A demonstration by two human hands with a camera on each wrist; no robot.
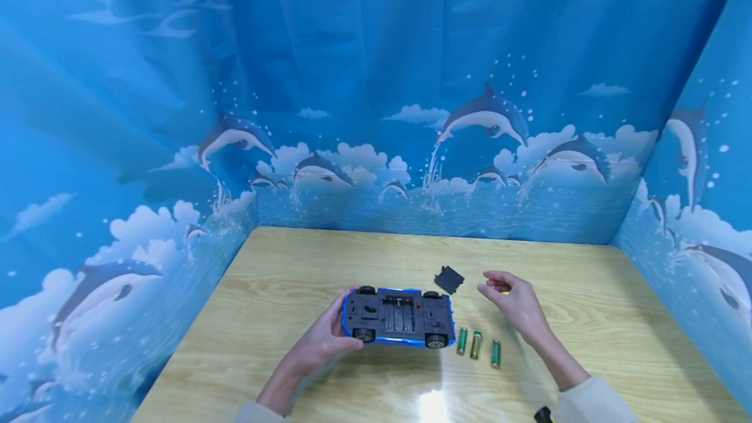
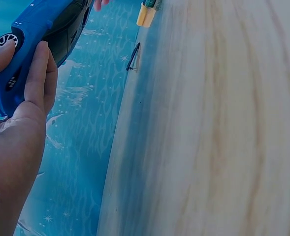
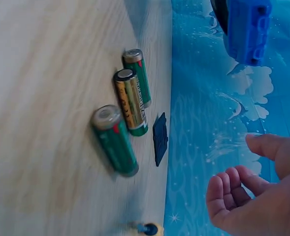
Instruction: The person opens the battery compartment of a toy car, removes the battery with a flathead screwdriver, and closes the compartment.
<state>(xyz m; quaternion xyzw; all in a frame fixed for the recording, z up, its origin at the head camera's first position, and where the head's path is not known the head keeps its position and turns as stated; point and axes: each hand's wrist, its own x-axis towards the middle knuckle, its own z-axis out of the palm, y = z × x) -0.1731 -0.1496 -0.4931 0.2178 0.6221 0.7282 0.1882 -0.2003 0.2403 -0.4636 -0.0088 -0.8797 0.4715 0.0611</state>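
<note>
My left hand (image 1: 320,341) grips a blue toy car (image 1: 399,318) by one end, thumb on the near side. The car is held upside down above the table, its dark underside up and its battery compartment uncovered. In the left wrist view the blue side of the car (image 2: 34,34) shows between thumb and fingers. My right hand (image 1: 517,305) hovers to the right of the car, fingers loosely bent, with nothing between them in the right wrist view. Below it lie three batteries, a left one (image 1: 461,341), a gold-and-green middle one (image 1: 476,345) and a right one (image 1: 496,354).
A black battery cover (image 1: 449,279) lies on the wooden table (image 1: 282,266) behind the car. Something with a yellow end (image 3: 157,229) lies beyond the right hand, mostly hidden. A black-tipped object (image 1: 543,415) sits by the right sleeve. A dolphin-print curtain (image 1: 352,116) encloses the table.
</note>
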